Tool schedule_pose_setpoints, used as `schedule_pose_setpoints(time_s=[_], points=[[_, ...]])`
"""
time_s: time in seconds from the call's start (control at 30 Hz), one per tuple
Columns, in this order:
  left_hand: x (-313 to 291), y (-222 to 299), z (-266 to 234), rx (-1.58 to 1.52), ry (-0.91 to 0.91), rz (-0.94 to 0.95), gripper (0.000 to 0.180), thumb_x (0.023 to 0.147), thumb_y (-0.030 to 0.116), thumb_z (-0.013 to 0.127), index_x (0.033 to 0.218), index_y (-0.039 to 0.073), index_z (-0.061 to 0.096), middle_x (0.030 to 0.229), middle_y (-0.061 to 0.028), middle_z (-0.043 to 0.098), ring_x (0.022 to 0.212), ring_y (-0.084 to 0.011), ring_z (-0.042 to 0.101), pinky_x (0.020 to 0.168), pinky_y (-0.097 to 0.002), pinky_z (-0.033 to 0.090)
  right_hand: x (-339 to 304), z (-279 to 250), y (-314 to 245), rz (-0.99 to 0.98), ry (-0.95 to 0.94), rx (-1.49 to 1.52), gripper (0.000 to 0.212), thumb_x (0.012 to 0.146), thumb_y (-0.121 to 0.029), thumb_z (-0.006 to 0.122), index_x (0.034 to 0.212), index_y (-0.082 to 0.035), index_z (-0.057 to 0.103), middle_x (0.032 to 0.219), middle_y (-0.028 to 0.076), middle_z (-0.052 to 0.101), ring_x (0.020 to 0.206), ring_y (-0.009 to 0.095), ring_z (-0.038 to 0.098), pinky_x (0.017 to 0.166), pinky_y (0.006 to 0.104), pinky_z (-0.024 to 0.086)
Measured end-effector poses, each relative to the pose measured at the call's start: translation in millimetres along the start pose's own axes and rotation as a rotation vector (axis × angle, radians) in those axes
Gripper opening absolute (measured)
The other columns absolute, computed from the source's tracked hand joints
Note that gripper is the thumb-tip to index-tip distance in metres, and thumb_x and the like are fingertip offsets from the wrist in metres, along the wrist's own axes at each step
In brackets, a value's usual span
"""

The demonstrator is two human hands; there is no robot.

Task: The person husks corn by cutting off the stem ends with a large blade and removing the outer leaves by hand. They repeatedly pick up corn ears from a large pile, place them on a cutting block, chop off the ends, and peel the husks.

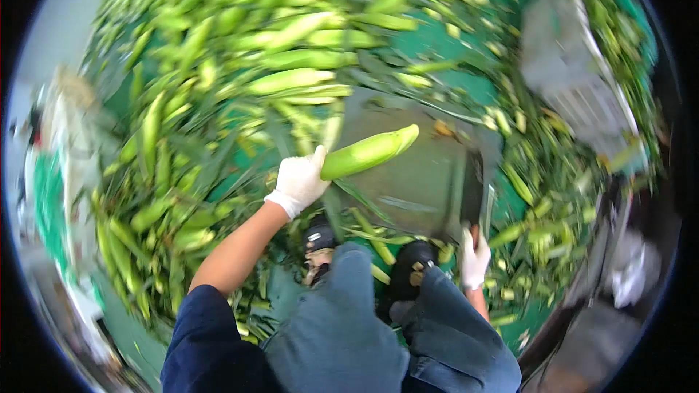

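Note:
My left hand (300, 182), in a white glove, is closed around one end of a green ear of corn (370, 153) still in its husk. The ear points up to the right above a grey cutting board (408, 189). In my gloved right hand (475, 256) is the handle of a knife (473, 193) with a broad dark blade. That blade points away from me along the right part of the board. My fingers hide most of the handle.
Many husked-on corn ears (298, 44) lie piled beyond the board and to the left. Leaves and cut husk ends (546, 247) litter the green floor (429, 36) on the right. A pale plastic crate (575, 73) stands at the far right. My shoes (415, 266) are close to the board's near edge.

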State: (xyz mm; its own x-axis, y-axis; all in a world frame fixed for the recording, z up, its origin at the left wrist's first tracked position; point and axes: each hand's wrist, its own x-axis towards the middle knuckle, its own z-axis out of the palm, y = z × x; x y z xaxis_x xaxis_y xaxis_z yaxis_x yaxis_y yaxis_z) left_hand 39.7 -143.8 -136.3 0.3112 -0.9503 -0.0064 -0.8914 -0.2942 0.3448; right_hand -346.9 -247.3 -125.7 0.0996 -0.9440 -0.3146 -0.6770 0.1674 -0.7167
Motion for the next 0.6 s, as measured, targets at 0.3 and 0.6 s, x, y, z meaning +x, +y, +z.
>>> schedule_pose_setpoints(time_s=[0.3,0.6], points=[[46.0,63.4,45.0,0.010,-0.016,0.345,0.044,0.066,0.005,0.068,0.106,0.006,0.050,0.082,-0.0126,0.059,0.077,-0.0332,0.060,0.067,-0.0403,0.049,42.7,-10.4,-89.0,-0.246,0.298,0.273,0.023,0.085,-0.012,0.054,0.066,0.000,0.054,0.059,0.010,0.055,0.054,0.016,0.056,0.049,0.0294,0.040],[-13.4,40.8,33.7,-0.540,-0.222,-0.259,0.025,0.081,0.017,0.068,0.099,0.001,0.060,0.083,-0.0123,0.067,0.072,-0.0272,0.064,0.067,-0.0352,0.051,47.6,16.9,33.4,0.019,0.292,-0.309,0.042,0.090,-0.042,0.055,0.093,0.000,0.062,0.081,0.027,0.064,0.077,0.044,0.063,0.069,0.0487,0.050]])
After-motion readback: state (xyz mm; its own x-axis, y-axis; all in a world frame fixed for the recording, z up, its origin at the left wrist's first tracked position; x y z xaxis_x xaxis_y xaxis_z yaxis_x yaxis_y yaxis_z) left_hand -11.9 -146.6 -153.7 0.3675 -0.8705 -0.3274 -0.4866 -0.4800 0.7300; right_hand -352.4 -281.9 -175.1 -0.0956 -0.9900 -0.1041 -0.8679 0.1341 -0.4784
